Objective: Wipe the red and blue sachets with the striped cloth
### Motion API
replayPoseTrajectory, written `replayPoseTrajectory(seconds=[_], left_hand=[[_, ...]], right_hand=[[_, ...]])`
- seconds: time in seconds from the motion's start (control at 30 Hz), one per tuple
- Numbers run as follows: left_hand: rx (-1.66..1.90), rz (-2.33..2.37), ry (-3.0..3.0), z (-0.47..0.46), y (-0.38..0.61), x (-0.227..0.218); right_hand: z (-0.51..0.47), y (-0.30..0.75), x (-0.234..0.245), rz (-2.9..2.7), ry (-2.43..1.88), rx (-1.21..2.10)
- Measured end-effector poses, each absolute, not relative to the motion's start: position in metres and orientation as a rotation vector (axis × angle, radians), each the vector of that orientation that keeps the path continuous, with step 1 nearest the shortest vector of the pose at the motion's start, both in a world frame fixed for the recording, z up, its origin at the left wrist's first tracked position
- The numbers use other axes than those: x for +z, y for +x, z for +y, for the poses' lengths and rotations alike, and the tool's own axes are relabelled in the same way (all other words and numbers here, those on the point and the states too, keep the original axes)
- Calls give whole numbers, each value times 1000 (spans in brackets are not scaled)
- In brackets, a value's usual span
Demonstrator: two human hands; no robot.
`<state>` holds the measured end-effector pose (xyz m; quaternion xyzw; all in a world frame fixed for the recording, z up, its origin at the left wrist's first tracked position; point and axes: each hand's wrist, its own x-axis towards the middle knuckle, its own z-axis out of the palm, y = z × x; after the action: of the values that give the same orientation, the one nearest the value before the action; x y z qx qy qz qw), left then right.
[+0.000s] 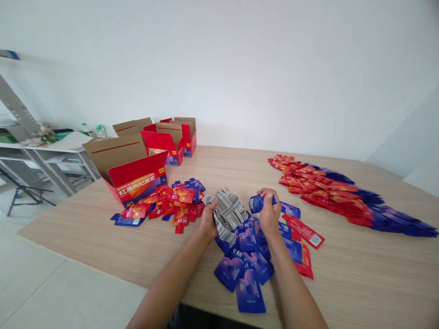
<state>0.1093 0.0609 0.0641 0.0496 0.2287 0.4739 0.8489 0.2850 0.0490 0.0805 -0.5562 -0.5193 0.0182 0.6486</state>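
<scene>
My left hand (208, 219) grips a crumpled striped cloth (229, 209) in black, grey and white, its thumb on top. Closed around a blue pouch (255, 204), my right hand (269, 211) is just to the right of the cloth, a small gap between them. Below both hands lies a loose spread of blue and purple pouches (249, 289), overlapping on the table. By my right forearm are red pouches (306, 230), one showing a barcode. Left of my left hand is a heap of red pouches (183, 194) with some blue ones among them.
Open red cartons (139, 187) with raised brown flaps stand at the left and back left of the wooden table (103, 246). Long overlapping rows of red and blue pouches (332, 194) run along the right. Behind is a white wall; a cluttered side desk (63, 142) stands far left.
</scene>
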Motion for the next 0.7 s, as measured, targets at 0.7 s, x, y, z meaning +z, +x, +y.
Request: replayPoseTrajectory(seconds=[0.7], left_hand=[[1073, 450, 71, 56, 111, 63]], right_hand=[[54, 240, 46, -1978, -1056, 23]])
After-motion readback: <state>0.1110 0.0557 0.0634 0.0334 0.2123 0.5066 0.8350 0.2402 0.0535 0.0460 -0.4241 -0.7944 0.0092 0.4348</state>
